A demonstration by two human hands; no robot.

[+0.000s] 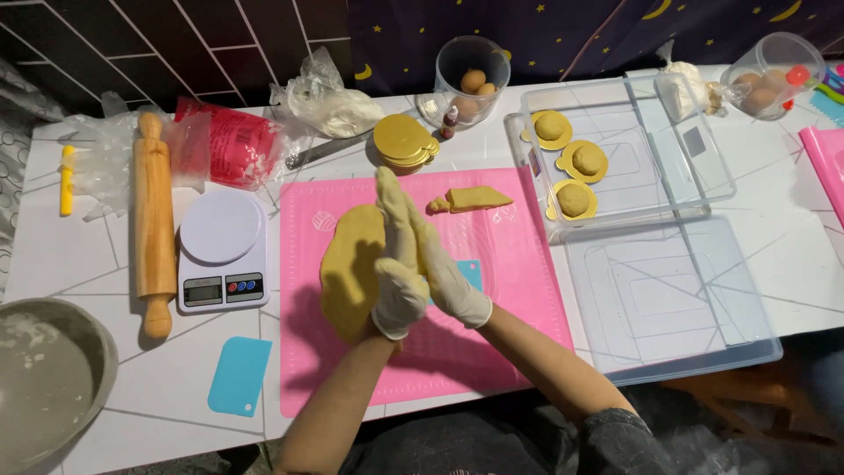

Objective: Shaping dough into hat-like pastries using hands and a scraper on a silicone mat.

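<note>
Pressing flat palm to palm at frame centre, the gloved left hand [397, 290] and right hand [444, 268] sit over the pink mat [510, 264]; each grip is flattened shut against the other, and what lies between cannot be told. One large yellow dough slab [347, 273] stands just left of them, touching the left hand. One small dough offcut [470, 200] lies above on the mat. Left on the surface [79, 264]: one rolling pin [154, 224], one white scale [221, 251], one blue scraper [239, 374], one metal bowl [44, 378]. Upper right, a clear tray [677, 167] holds three dough balls [572, 200] on gold discs. A stack of gold discs [404, 141] sits upper centre.
</note>
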